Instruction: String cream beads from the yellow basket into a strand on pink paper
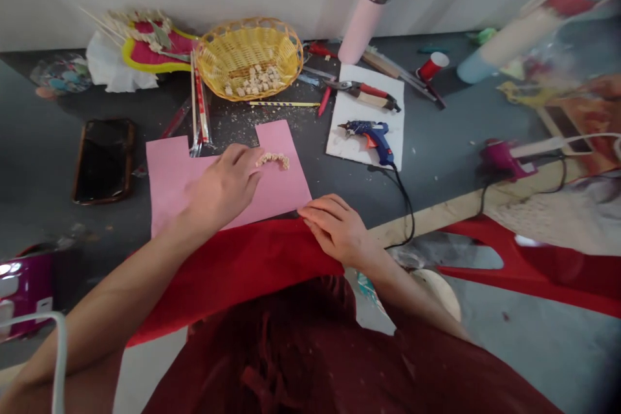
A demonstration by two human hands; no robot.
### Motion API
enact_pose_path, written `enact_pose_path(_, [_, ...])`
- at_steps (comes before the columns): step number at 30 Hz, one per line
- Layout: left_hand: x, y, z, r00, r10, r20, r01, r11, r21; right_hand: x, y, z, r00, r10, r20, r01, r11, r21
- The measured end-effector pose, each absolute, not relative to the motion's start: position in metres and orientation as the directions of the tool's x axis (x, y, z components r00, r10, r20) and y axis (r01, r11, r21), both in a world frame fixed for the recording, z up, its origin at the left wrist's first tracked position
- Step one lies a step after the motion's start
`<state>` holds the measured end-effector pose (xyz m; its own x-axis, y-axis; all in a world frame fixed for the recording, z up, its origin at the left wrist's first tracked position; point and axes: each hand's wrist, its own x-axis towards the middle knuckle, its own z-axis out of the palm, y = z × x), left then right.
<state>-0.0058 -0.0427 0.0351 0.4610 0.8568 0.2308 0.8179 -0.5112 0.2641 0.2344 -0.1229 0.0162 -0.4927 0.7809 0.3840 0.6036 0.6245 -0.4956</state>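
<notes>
A pink sheet [272,197] with a notch cut in its far side lies at the table's front edge. On it is a short curved chain of small beige pieces [274,158]. My left hand [226,182] reaches over the sheet, its fingers closed at the left end of that chain. By the sheet's near right corner, my right hand [337,226] rests at the table edge with its fingers pressed together; whatever is between the fingertips is hidden. Under my wrists, a red cloth [242,252] covers my lap.
A yellow wicker basket [213,55] holds small beige cubes. Right of the sheet, a blue glue gun [381,136] and pliers [373,94] lie on a white board [339,136]. A phone [104,162] lies left; a pink flask [366,13] stands behind. The glue gun's cord hangs over the edge.
</notes>
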Motion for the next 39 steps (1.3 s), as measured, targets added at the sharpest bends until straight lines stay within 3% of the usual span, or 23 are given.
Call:
enact_pose_path(3, [0.002, -0.044, 0.032, 0.411, 0.861, 0.300, 0.785, -0.502, 0.364, 0.258, -0.117, 0.021, -0.377, 0.840, 0.390, 0.732, 0.528, -0.431])
enact_pose_path(6, [0.005, -0.045, 0.023, 0.394, 0.842, 0.368, 0.763, -0.523, 0.380, 0.299, -0.099, 0.027, -0.167, 0.891, 0.423, 0.885, 0.324, -0.333])
enact_pose_path(13, [0.002, -0.043, 0.005, 0.439, 0.707, 0.554, 0.674, -0.667, 0.318, 0.370, -0.046, 0.021, 0.114, 0.972, 0.206, 0.940, -0.038, -0.340])
enact_pose_path(21, [0.003, -0.044, -0.003, 0.505, 0.534, 0.678, 0.577, -0.793, 0.195, 0.369, -0.022, 0.021, 0.123, 0.967, 0.221, 0.946, -0.047, -0.322])
enact_pose_path(29, [0.000, -0.039, -0.005, 0.494, 0.551, 0.673, 0.562, -0.793, 0.237, 0.369, -0.051, 0.011, 0.090, 0.961, 0.263, 0.958, -0.011, -0.287])
enact_pose_path(39, [0.003, -0.043, -0.002, 0.528, 0.562, 0.637, 0.532, -0.803, 0.268, 0.370, -0.056, -0.004, -0.055, 0.923, 0.381, 0.992, 0.094, -0.085])
